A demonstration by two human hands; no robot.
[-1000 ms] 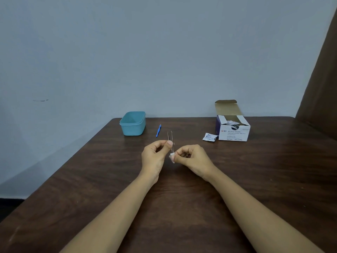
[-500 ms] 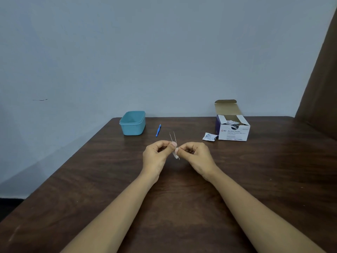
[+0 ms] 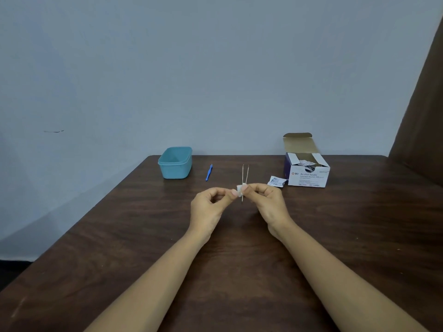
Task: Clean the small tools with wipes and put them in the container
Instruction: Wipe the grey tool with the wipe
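Thin metal tweezers (image 3: 245, 173) stand upright above the table's middle, their two arms pointing up and apart. My right hand (image 3: 268, 202) pinches them low down with thumb and forefinger. A small white wipe (image 3: 239, 188) sits against the tweezers at that spot. My left hand (image 3: 211, 204) pinches the wipe's left edge with its thumb tip, the other fingers curled. A blue plastic tool (image 3: 209, 172) lies flat on the table farther back. The teal container (image 3: 175, 162) stands at the back left with nothing visible in it.
An open box of alcohol swabs (image 3: 308, 173) stands at the back right, a torn swab packet (image 3: 276, 181) beside it. The dark wooden table (image 3: 239, 248) ends at a pale wall. A brown panel (image 3: 422, 116) rises at the far right.
The tweezers have shifted right, from my left hand's pinch into my right hand's. The wipe has moved from near the lower tip up the tweezers, now at my left thumb.
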